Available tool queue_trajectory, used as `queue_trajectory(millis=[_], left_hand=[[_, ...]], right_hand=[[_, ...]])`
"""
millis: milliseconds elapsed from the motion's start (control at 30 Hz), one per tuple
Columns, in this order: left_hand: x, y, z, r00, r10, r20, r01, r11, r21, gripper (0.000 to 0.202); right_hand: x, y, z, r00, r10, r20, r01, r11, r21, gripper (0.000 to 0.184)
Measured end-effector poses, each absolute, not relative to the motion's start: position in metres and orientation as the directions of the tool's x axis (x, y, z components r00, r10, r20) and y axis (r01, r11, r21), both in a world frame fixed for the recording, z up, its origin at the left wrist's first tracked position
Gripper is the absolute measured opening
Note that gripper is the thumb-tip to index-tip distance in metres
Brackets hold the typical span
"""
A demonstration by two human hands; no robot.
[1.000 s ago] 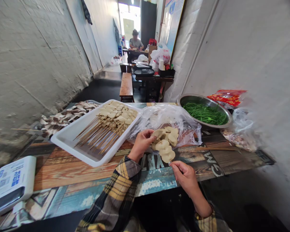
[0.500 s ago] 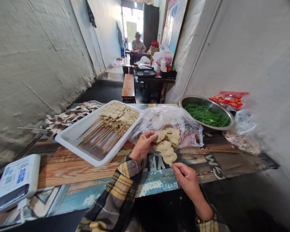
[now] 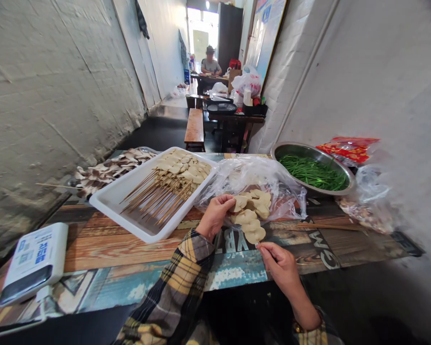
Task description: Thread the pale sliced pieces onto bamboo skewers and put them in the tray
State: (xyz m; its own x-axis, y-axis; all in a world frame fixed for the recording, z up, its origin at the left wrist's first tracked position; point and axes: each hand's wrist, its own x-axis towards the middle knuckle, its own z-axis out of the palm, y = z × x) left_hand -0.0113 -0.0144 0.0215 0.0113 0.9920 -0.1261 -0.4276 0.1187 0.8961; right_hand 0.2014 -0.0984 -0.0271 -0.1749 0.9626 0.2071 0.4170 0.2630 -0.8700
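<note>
My right hand (image 3: 280,266) pinches the lower end of a thin skewer (image 3: 255,232) threaded with several flat, pale beige food slices. Between thumb and fingertips, my left hand (image 3: 217,215) grips a single beige slice (image 3: 240,203) at the skewer's upper end; whether the tip has pierced it is hidden. Just beyond both hands, loose beige slices (image 3: 261,206) lie by a clear plastic bag (image 3: 233,173). To the left stands a white tray (image 3: 117,218) holding filled skewers (image 3: 158,194), their bare sticks pointing toward me.
A steel bowl (image 3: 349,188) of green chives sits at the back right, near bare sticks (image 3: 330,226) and bagged food (image 3: 368,213). Skewered mushroom-like pieces (image 3: 109,168) lie behind the tray. A white payment device (image 3: 36,261) stands left. Far off, a person (image 3: 210,64) sits at a table.
My head view has shifted slightly, so the scene sits a little further right. Both hands keep their holds on the slice and skewer, with almost no movement.
</note>
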Motion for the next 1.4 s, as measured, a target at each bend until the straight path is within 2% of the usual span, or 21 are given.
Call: queue_trajectory(millis=[533,833,1167,1400], left_hand=[[-0.0105,-0.0144,0.0209,-0.009,0.996,-0.083,-0.333,0.076,0.940,0.025],[-0.0072,-0.0150,0.0183,0.023,0.998,-0.064,-0.336,0.068,0.939,0.025],[-0.0069,-0.0150,0.0205,-0.044,0.999,-0.021,-0.276,0.008,0.961,0.026],[-0.0066,-0.0157,0.0208,-0.007,0.996,-0.087,-0.341,0.079,0.937,0.025]], right_hand=[[0.2024,-0.0972,-0.0297,-0.177,0.965,0.194,0.409,0.251,-0.877,0.031],[0.2018,-0.0969,-0.0308,-0.169,0.968,0.185,0.396,0.238,-0.887,0.032],[0.2007,-0.0978,-0.0254,-0.173,0.974,0.143,0.383,0.201,-0.902,0.032],[0.2040,-0.0984,-0.0294,-0.183,0.972,0.146,0.357,0.204,-0.912,0.031]])
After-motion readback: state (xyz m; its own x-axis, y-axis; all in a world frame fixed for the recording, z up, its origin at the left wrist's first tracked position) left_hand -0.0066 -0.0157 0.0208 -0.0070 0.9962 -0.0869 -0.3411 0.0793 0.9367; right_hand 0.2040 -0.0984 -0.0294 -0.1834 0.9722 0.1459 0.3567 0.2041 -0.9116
